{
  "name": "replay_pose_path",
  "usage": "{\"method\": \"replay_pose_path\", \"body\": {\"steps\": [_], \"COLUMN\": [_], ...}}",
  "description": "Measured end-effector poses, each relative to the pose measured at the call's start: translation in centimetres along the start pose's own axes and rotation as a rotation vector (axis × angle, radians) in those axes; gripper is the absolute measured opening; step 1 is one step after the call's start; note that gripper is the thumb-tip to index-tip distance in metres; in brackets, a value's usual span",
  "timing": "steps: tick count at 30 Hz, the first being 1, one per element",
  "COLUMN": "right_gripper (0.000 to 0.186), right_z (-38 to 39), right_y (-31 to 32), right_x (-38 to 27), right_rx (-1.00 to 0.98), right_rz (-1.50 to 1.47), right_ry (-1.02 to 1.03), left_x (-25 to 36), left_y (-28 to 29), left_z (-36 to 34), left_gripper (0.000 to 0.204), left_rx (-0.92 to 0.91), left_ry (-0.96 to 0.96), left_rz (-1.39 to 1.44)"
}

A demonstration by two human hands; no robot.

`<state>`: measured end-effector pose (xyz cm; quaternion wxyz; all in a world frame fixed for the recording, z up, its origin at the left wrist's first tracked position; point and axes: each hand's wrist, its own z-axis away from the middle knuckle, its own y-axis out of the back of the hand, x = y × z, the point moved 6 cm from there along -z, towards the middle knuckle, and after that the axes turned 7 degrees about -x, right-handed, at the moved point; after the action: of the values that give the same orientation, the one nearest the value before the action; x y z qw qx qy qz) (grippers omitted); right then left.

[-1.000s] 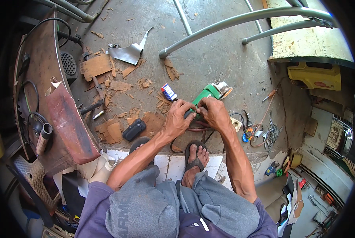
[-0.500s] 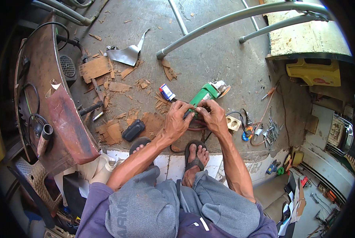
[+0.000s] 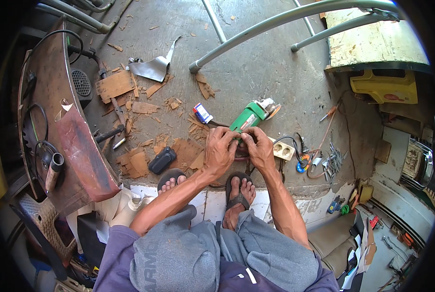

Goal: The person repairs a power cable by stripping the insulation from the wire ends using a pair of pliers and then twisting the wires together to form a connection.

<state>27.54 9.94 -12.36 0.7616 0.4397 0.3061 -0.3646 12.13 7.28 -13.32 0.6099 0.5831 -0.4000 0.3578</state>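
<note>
A green angle grinder (image 3: 246, 115) with a disc at its far end lies on the floor in front of me, its rear under my fingers. My left hand (image 3: 221, 152) is closed on the rear of the grinder. My right hand (image 3: 257, 150) pinches beside it, fingertips almost meeting the left ones; what sits between them is too small and hidden to make out. A blue-and-white pack (image 3: 203, 113) is just beyond my left hand, and a cream socket block (image 3: 283, 151) with cables is right of my right hand.
Wood scraps (image 3: 114, 86), a bent metal sheet (image 3: 150, 68) and a black case (image 3: 162, 160) lie left. A curved tube frame (image 3: 258, 26) spans the back. A worn board (image 3: 83, 160) stands at left; a yellow tool (image 3: 383, 87), orange-handled screwdriver (image 3: 328, 114) and loose metal bits (image 3: 330, 163) are right.
Both hands have shifted slightly toward me and to the right, staying pinched at the grinder's rear. More of the socket block shows. The view has shifted a little.
</note>
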Motion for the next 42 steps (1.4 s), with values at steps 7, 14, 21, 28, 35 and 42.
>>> {"method": "replay_pose_path", "body": {"steps": [7, 14, 21, 28, 35, 42], "right_gripper": [0.017, 0.015, 0.017, 0.015, 0.016, 0.020], "right_z": [0.4, 0.4, -0.2, -1.1, -0.3, -0.6], "right_y": [-0.4, -0.8, -0.7, -0.2, -0.7, -0.5], "right_x": [0.2, -0.6, -0.6, -2.4, -2.8, -0.4], "right_rx": [0.082, 0.155, 0.108, 0.040, 0.108, 0.048], "right_rz": [0.070, 0.185, 0.140, 0.253, 0.366, -0.029], "right_ry": [0.078, 0.159, 0.073, 0.072, 0.289, -0.146], "left_x": [-0.2, -0.5, -0.9, -2.6, -2.5, -4.4], "left_y": [-0.7, -0.8, -0.4, -0.8, -0.6, -1.4], "left_z": [0.0, 0.0, 0.1, 0.2, -0.3, -1.2], "left_gripper": [0.024, 0.027, 0.030, 0.032, 0.029, 0.029], "left_rx": [-0.070, -0.077, -0.034, -0.068, -0.100, -0.201], "left_ry": [0.173, 0.230, 0.179, 0.211, 0.189, 0.355], "left_rz": [0.052, 0.067, 0.076, 0.142, 0.136, 0.308]}}
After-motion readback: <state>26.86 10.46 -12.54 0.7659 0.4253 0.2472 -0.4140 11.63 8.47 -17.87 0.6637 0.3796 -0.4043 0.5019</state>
